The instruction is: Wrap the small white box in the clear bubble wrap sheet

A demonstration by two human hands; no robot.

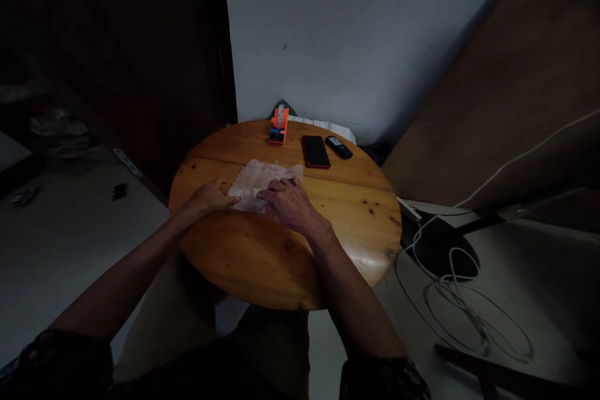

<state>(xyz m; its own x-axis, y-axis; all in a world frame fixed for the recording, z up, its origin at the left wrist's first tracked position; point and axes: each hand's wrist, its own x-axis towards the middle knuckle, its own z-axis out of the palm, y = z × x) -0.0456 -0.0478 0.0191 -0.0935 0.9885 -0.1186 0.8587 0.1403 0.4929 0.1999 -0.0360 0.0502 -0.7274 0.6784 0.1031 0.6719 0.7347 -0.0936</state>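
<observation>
Touching at left: the near-left corner of the bubble wrap (255,176) is met by the thumb of the left grip (209,199), whose fingers are stretched forward along the sheet's left side; whether anything is pinched cannot be told.
Touching at right: the right part of the sheet is covered by the right grip (288,205), its fingers bent and turned inward over the plastic; whether the wrap is grasped or only pressed cannot be told.
Bubble wrap: laid between both hands, left of the middle of the round wooden desk (363,203); whether something is enclosed in it cannot be made out.
Red-edged phone: the phone (315,152) is laid flat, dark screen up, beyond the right hand.
Dark handset: the small handset (338,147) is set at a slant just right of the phone.
Orange tape dispenser: the dispenser (280,125) is placed near the far edge, left of the phone, with a blue part seen at its near end.
Far edge: papers (328,127) are seen between the desk and the pale wall (328,31).
Floor at right: a white cable (454,290) is looped loosely beside a dark base (443,247).
Left side: a dark door (122,44) is seen, dimly lit.
</observation>
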